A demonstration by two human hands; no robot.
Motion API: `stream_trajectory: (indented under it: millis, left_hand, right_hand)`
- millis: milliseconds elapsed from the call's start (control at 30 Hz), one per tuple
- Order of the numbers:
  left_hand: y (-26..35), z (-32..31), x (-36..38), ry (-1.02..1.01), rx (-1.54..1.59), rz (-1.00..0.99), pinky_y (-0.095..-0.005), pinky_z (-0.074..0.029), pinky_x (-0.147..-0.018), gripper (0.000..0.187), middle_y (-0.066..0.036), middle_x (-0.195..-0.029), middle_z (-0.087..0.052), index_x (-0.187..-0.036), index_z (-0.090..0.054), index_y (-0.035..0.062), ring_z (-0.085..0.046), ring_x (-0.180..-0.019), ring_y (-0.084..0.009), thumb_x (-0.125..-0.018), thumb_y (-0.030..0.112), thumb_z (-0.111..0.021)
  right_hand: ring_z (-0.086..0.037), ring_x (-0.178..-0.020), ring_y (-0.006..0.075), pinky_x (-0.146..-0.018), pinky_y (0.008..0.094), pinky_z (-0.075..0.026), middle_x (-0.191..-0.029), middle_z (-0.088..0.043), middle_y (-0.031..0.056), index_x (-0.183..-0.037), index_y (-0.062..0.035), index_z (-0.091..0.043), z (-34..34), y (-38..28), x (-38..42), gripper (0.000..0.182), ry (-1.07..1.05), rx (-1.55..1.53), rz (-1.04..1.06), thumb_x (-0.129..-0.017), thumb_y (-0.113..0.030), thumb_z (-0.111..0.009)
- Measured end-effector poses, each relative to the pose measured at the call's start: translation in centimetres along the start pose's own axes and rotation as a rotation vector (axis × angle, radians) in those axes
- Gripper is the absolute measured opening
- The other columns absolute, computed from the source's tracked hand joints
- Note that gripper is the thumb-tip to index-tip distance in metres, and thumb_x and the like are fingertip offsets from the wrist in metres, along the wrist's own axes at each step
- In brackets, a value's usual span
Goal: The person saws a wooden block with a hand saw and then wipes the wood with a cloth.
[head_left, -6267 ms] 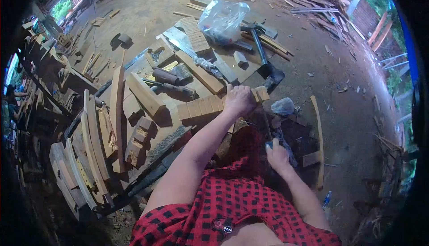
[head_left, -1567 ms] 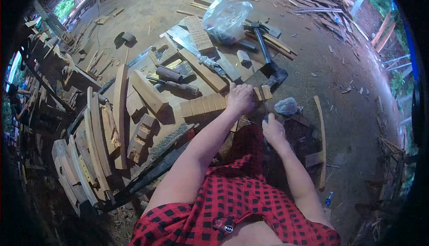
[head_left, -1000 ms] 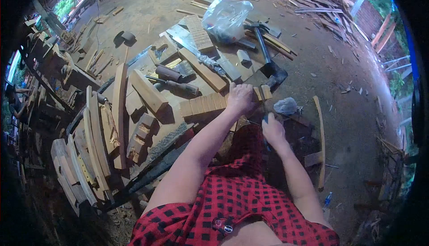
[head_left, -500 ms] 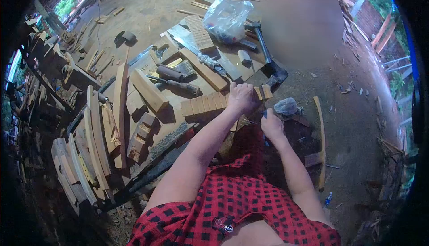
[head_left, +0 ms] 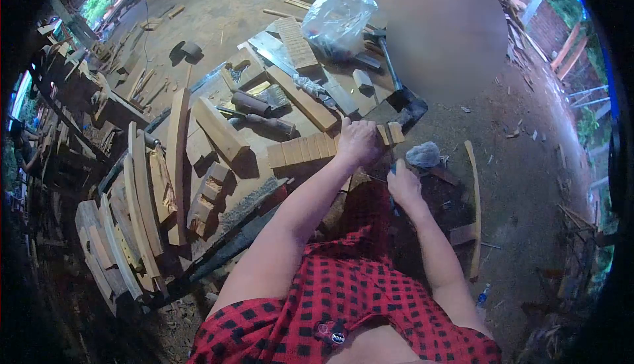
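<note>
A wooden block [head_left: 304, 152] with evenly spaced crosswise lines lies near the front edge of the workbench. My left hand [head_left: 358, 142] is closed over it near its right end, pressing it down. Just below that end, my right hand [head_left: 403, 182] is wrapped round the blue handle [head_left: 394, 168] of a tool. The tool's thin blade stands at the block's right end, though its full shape is hard to make out. Left of the block lie a chisel with a wooden handle [head_left: 271, 125] and a cylindrical wooden piece [head_left: 251, 103].
A clear plastic bag [head_left: 338, 24] sits at the back of the bench, beside a metal clamp bar [head_left: 389, 64]. Notched block [head_left: 210, 195] and long wooden strips lie at the left. Right of the block is a crumpled plastic bundle [head_left: 423, 155]. A curved stick [head_left: 475, 212] lies on the ground.
My right hand has shifted slightly down and to the right with the tool. My left hand stays on the block. The view has moved a little.
</note>
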State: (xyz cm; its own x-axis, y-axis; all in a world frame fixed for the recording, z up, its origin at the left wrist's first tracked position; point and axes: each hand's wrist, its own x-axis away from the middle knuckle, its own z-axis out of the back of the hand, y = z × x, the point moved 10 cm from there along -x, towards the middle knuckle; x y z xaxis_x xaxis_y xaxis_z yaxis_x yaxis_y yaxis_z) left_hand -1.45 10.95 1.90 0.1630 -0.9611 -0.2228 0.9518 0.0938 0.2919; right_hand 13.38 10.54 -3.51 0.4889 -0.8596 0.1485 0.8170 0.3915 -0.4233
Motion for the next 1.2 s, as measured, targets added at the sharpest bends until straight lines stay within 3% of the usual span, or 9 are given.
stream_trajectory:
  millis: [333,567,700,800,900,1100,1200]
  left_hand:
    - [-0.2,-0.5,-0.2,-0.036,0.016,0.023,-0.0400,-0.035,-0.083,0.031,-0.010,-0.084,-0.061,-0.085,-0.056,0.0081,-0.060,-0.087,-0.0253,-0.068,0.032,-0.065]
    - [-0.1,-0.6,-0.1,-0.001,-0.007,-0.016,-0.0389,-0.036,-0.080,0.032,-0.011,-0.083,-0.061,-0.084,-0.056,0.0080,-0.060,-0.085,-0.0254,-0.065,0.032,-0.066]
    - [0.0,-0.2,-0.1,-0.067,0.021,0.028,-0.0390,-0.036,-0.079,0.032,-0.011,-0.083,-0.061,-0.083,-0.056,0.0082,-0.060,-0.085,-0.0256,-0.065,0.032,-0.067]
    - [-0.2,-0.3,-0.2,0.009,0.050,-0.001,-0.0387,-0.036,-0.078,0.033,-0.010,-0.083,-0.061,-0.083,-0.056,0.0077,-0.060,-0.084,-0.0257,-0.064,0.032,-0.068]
    - [0.1,-0.2,-0.1,-0.011,0.019,-0.011,-0.0385,-0.036,-0.079,0.031,-0.010,-0.083,-0.061,-0.084,-0.056,0.0074,-0.060,-0.084,-0.0259,-0.065,0.030,-0.066]
    - [0.4,0.5,0.0,-0.009,0.045,-0.004,-0.0395,-0.036,-0.082,0.030,-0.011,-0.083,-0.061,-0.085,-0.056,0.0070,-0.060,-0.087,-0.0266,-0.066,0.028,-0.066]
    - [0.3,0.1,0.0,-0.064,0.013,0.013,-0.0399,-0.035,-0.083,0.030,-0.011,-0.083,-0.061,-0.086,-0.056,0.0068,-0.060,-0.088,-0.0268,-0.067,0.028,-0.066]
  right_hand:
    - [-0.058,-0.078,0.0455,-0.070,0.0545,-0.043,-0.078,-0.060,0.0268,-0.103,-0.0030,-0.041,0.0,2.9,9.6,0.032,-0.113,0.036,-0.113,-0.088,-0.030,-0.049]
    - [-0.058,-0.078,0.0452,-0.071,0.0543,-0.043,-0.079,-0.060,0.0258,-0.101,-0.0027,-0.043,-0.4,0.3,-0.4,0.031,0.009,0.016,0.001,-0.088,-0.030,-0.049]
    - [-0.058,-0.081,0.0454,-0.073,0.0541,-0.043,-0.081,-0.060,0.0267,-0.101,-0.0023,-0.042,0.1,1.0,4.0,0.030,-0.070,0.008,-0.080,-0.088,-0.029,-0.049]
    - [-0.058,-0.080,0.0454,-0.072,0.0544,-0.043,-0.083,-0.060,0.0275,-0.101,-0.0014,-0.042,-0.7,2.9,9.7,0.031,-0.147,0.033,-0.148,-0.088,-0.029,-0.048]
    - [-0.058,-0.080,0.0459,-0.071,0.0543,-0.043,-0.083,-0.060,0.0278,-0.100,-0.0016,-0.042,-0.4,3.0,9.8,0.031,-0.154,0.047,-0.132,-0.088,-0.029,-0.048]
    - [-0.058,-0.081,0.0455,-0.072,0.0542,-0.043,-0.082,-0.060,0.0273,-0.097,-0.0023,-0.042,0.1,-0.1,-0.8,0.029,-0.003,0.028,-0.003,-0.088,-0.030,-0.046]
    - [-0.057,-0.082,0.0457,-0.073,0.0545,-0.043,-0.082,-0.060,0.0270,-0.097,-0.0026,-0.042,0.0,0.3,-0.5,0.029,-0.028,0.011,-0.048,-0.088,-0.031,-0.046]
